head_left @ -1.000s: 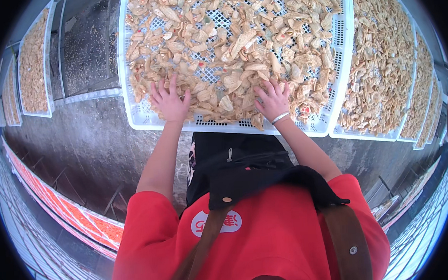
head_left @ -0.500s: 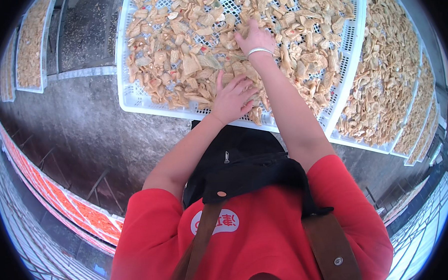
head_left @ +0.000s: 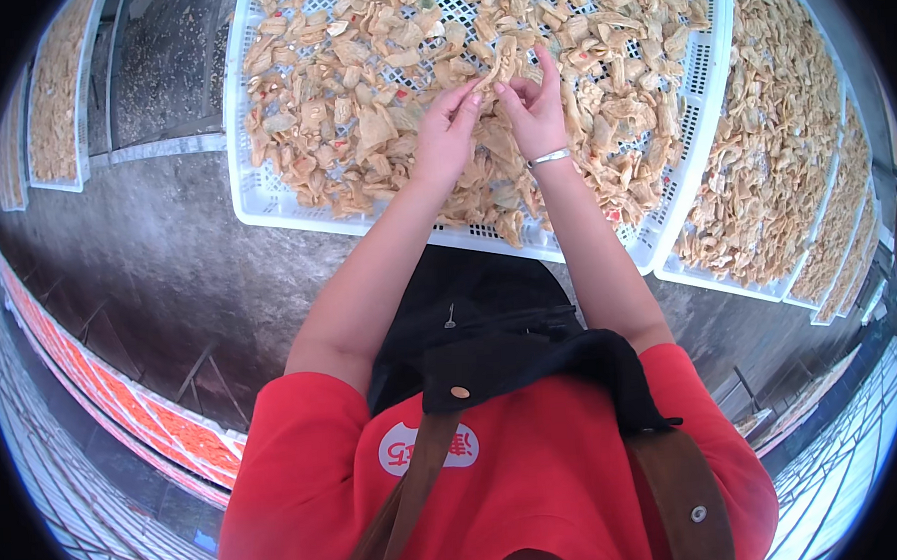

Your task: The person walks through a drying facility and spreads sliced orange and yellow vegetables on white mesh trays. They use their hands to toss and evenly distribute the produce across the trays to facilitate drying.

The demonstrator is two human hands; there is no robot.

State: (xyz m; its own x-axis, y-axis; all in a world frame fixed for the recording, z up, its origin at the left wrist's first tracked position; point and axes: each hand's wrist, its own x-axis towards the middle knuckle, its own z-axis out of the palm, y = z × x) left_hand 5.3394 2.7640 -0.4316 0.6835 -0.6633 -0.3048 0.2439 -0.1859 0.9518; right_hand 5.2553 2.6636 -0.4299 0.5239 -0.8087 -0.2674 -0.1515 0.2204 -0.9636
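A white perforated plastic tray [head_left: 306,214] in front of me holds many wrinkled tan slices of what look like dried vegetable [head_left: 377,131], with small red bits among them. Over its middle, my left hand [head_left: 448,138] and my right hand [head_left: 539,118] meet at one longer tan slice [head_left: 502,65]. Both thumbs press on this slice, and each hand pinches it with closed fingertips. My right index finger points up and away from the pinch. A thin light bracelet [head_left: 549,157] circles my right wrist.
More white trays of tan slices [head_left: 763,156] stand in a row at the right. Another filled tray [head_left: 57,97] is at the far left. Trays of orange-red pieces [head_left: 148,393] line the lower left. A dark apron [head_left: 490,308] hangs between me and the tray.
My hands were apart, spread over the loose slices. The right hand has drawn back toward me and the left has moved forward; they now meet on one slice.
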